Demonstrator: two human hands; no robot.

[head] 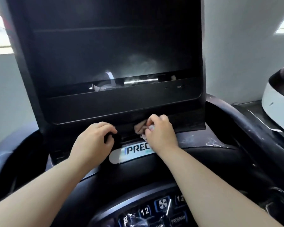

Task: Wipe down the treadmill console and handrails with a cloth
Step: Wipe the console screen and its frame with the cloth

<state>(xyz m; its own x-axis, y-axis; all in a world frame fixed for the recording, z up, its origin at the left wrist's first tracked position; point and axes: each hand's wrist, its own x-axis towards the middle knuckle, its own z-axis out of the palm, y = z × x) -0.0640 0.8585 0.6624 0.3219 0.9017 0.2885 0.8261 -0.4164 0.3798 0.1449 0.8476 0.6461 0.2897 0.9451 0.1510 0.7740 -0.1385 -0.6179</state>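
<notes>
Bare left hand (95, 136), bare right hand (161, 133)

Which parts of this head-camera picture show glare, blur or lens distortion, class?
Head view: the dark screen carries bright reflections along its lower edge; wide-angle bending bows its frame; the keypad at the bottom looks soft.

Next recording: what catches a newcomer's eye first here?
The big dark screen fills the upper centre. Just below it, the right hand presses a bunched pinkish cloth into the gap under the screen, with the left hand curled on the console beside it.
</notes>
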